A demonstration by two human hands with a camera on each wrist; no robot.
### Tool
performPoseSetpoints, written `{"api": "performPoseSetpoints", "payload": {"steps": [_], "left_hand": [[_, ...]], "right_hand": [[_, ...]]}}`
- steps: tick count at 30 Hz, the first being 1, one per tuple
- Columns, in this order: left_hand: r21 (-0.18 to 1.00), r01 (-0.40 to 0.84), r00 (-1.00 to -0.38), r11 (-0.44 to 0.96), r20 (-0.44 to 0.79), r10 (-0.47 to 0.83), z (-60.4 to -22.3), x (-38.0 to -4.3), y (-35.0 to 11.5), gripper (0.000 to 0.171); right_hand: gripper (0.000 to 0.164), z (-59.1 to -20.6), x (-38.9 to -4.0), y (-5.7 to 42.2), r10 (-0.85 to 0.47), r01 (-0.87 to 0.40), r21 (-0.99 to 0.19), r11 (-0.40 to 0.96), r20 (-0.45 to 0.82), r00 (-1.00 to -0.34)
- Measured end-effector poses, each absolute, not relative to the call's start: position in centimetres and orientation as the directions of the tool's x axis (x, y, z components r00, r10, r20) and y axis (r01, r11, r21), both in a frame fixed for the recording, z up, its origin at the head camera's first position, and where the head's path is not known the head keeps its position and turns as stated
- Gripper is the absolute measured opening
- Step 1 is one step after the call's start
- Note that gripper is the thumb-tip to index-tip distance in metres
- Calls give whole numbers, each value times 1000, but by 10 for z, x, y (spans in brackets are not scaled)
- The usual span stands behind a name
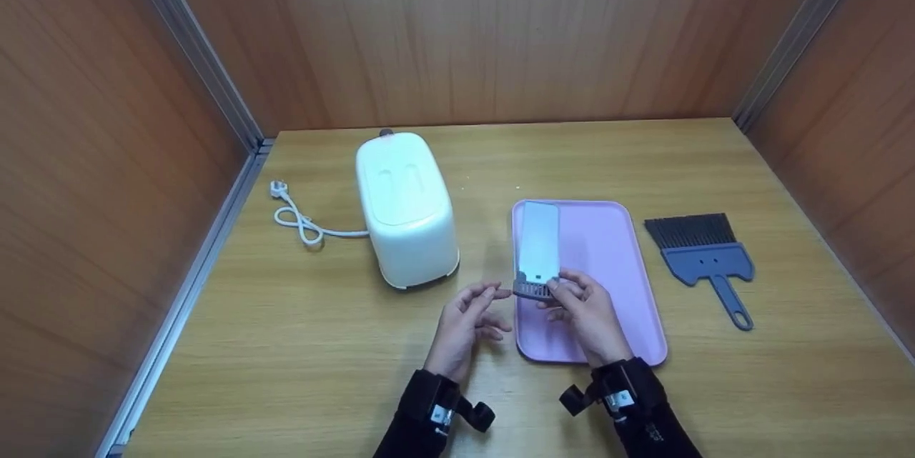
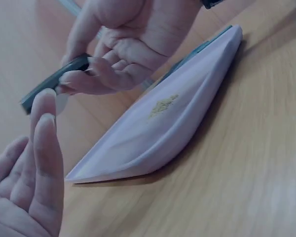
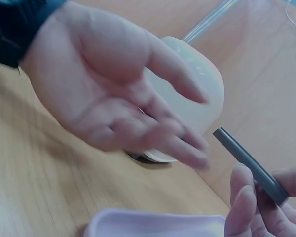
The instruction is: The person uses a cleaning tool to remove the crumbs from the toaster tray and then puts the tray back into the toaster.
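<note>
My right hand (image 1: 587, 316) pinches the dark slotted end of a crumb tray (image 1: 539, 240), a flat pale plate, between thumb and fingers. It overlaps the left side of a lilac tray (image 1: 607, 258) in the head view. My left hand (image 1: 463, 326) is beside the crumb tray's left corner, fingers loosely extended and gripping nothing. In the left wrist view, the crumb tray's dark edge (image 2: 54, 84) shows side-on near the left fingertips. Yellowish crumbs (image 2: 164, 106) lie on the lilac tray.
A white toaster (image 1: 409, 208) with its top covered stands left of the lilac tray. Its white cord and plug (image 1: 300, 222) lie farther left. To the right lies a blue brush (image 1: 704, 258) with dark bristles. Wood panels (image 1: 500, 36) enclose the table's back and sides.
</note>
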State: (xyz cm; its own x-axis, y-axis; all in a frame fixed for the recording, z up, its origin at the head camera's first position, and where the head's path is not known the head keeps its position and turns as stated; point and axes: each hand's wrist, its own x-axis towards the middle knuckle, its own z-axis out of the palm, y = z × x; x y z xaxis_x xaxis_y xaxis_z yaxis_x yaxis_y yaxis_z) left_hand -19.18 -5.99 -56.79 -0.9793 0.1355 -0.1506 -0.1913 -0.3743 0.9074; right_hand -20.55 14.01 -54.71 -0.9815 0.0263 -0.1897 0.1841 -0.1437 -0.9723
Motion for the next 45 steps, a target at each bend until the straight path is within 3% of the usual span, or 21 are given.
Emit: {"api": "performPoseSetpoints", "payload": {"steps": [11, 18, 22, 27, 36, 40, 45], "left_hand": [[947, -146, -977, -285, -183, -106, -554, -178, -139, 34], [964, -129, -948, -233, -189, -258, -534, -206, -200, 29], [984, -109, -938, -138, -148, -313, -512, -230, -225, 29], [991, -133, -962, 14, -126, -243, -492, -262, -243, 52], [966, -215, -975, 142, -204, -90, -474, -306, -238, 95], [962, -237, -971, 134, -232, -51, -470, -321, -229, 101], [974, -228, -974, -3, -228, -13, -479, -329, -222, 93]], "right_hand": [[40, -547, -204, 149, 7, 194, -976, -104, -195, -981], [37, -548, -201, 155, 5, 169, -979, -117, -171, -985], [37, -549, -200, 155, -5, 185, -979, -89, -185, -983], [39, -550, -198, 153, -6, 190, -980, -66, -190, -982], [41, -550, -197, 150, -14, 201, -977, -67, -201, -980], [41, -549, -197, 150, -13, 202, -977, -68, -202, -979], [41, -550, -195, 150, -25, 207, -976, -63, -206, -978]]}}
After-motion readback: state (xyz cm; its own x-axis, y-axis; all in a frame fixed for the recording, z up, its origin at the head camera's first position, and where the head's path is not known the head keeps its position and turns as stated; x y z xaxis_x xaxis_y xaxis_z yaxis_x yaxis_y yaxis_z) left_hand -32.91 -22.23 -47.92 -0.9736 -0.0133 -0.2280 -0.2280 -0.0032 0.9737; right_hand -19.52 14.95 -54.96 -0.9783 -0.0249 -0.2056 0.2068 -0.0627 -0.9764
